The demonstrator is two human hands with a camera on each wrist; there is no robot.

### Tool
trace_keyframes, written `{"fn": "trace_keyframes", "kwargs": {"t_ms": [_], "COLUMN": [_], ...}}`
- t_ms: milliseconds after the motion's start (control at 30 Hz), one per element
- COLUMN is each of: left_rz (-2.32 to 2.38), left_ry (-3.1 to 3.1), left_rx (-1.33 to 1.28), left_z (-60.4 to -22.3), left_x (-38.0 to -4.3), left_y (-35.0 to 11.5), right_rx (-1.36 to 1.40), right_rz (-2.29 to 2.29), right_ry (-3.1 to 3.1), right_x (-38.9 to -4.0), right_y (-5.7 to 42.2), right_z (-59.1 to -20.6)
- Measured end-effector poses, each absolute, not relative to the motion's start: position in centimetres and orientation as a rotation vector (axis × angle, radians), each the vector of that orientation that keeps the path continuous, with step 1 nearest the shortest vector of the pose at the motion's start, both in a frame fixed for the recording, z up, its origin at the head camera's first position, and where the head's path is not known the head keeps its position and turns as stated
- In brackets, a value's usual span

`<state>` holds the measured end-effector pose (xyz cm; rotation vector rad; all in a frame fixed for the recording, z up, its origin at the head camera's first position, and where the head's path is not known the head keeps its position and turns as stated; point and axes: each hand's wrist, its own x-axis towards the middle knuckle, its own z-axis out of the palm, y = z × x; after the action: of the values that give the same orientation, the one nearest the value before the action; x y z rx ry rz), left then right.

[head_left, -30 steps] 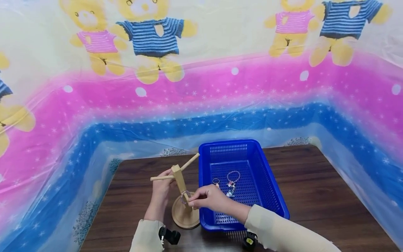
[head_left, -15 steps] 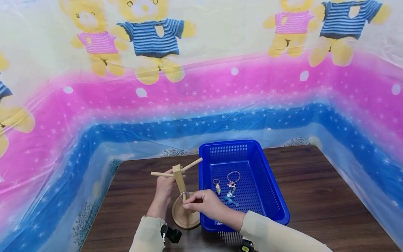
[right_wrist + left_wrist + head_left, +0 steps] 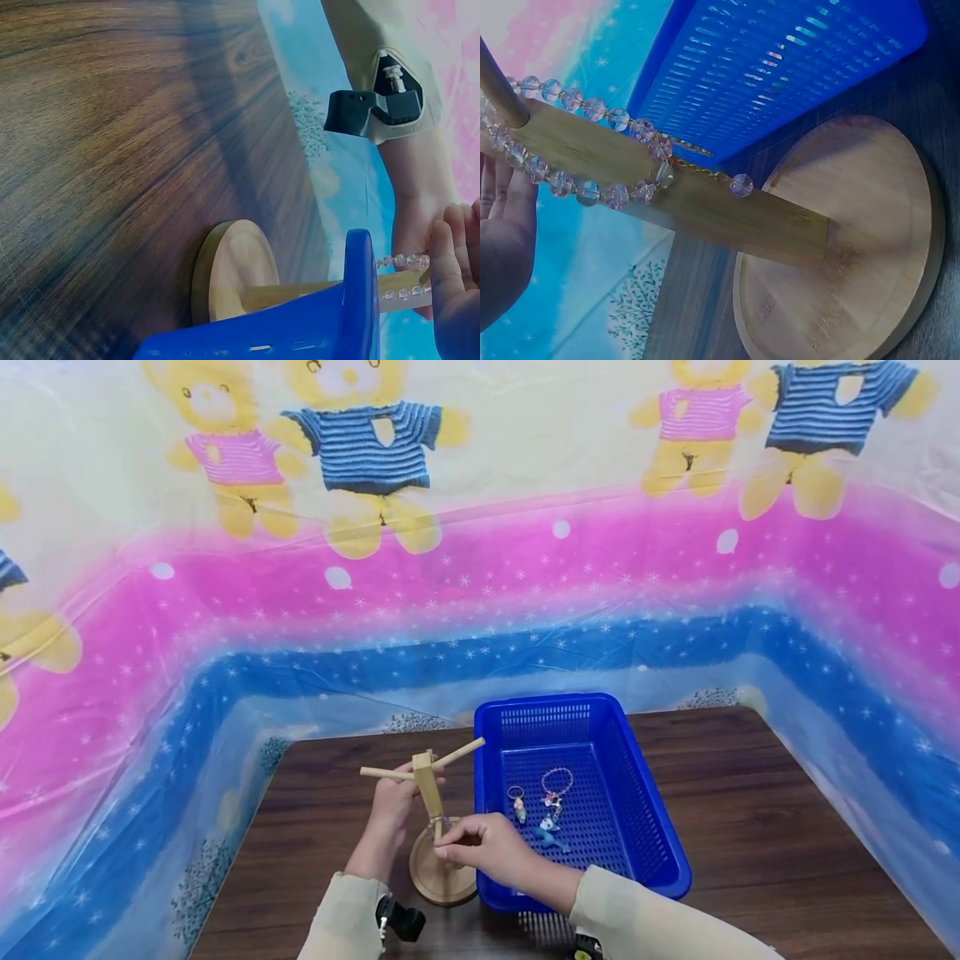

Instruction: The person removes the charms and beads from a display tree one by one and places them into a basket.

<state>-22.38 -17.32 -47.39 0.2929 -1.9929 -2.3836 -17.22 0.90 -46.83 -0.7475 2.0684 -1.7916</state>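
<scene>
A light wooden stand [image 3: 427, 785] with a round base [image 3: 885, 172] and several pegs stands left of the blue basket. A clear pink beaded bracelet [image 3: 560, 184] loops over one of its lower pegs, and a short chain ending in a bead trails along the post. My left hand [image 3: 393, 806] grips the stand from behind, just under the upper pegs, its fingers partly hidden by the post. In front, my right hand [image 3: 491, 852] pinches the bracelet at the peg's tip between thumb and forefinger. Beads [image 3: 405, 260] run up to the right fingers [image 3: 444, 262] in the right wrist view.
The blue perforated basket [image 3: 645, 793] sits close at the right, partly under my right forearm. It holds a beaded loop with charms [image 3: 557, 781], a blue tail-shaped charm [image 3: 551, 839] and a small keyring [image 3: 517, 806]. The dark wooden table [image 3: 780, 827] is backed by a patterned cloth [image 3: 525, 652].
The stand has turned slightly in my left hand. My right hand has shifted a little left and down with the bracelet, and its forearm now uncovers the blue charm.
</scene>
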Motion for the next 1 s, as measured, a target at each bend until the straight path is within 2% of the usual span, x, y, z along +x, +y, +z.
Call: {"fn": "trace_keyframes", "kwargs": {"t_ms": [433,767,1000], "left_rz": [-2.485,-2.567,-2.499], "left_ry": [-1.74,-1.45,-1.485], "left_rx": [0.141,-0.17,-0.358], "left_z": [-46.4,-44.6,-43.9], "left_x": [-19.9,-16.8,-16.0], "left_y": [-19.0,-22.2,-23.0], "right_rx": [-0.723,-0.751,-0.748], "right_rz": [-1.806,-1.822,-1.82], "right_ry": [2.052,2.039,2.039], "right_x": [-16.8,-17.0,-17.2], "right_y": [0.7,0.5,0.6], "right_z": [-46.9,-46.9,-46.9]}}
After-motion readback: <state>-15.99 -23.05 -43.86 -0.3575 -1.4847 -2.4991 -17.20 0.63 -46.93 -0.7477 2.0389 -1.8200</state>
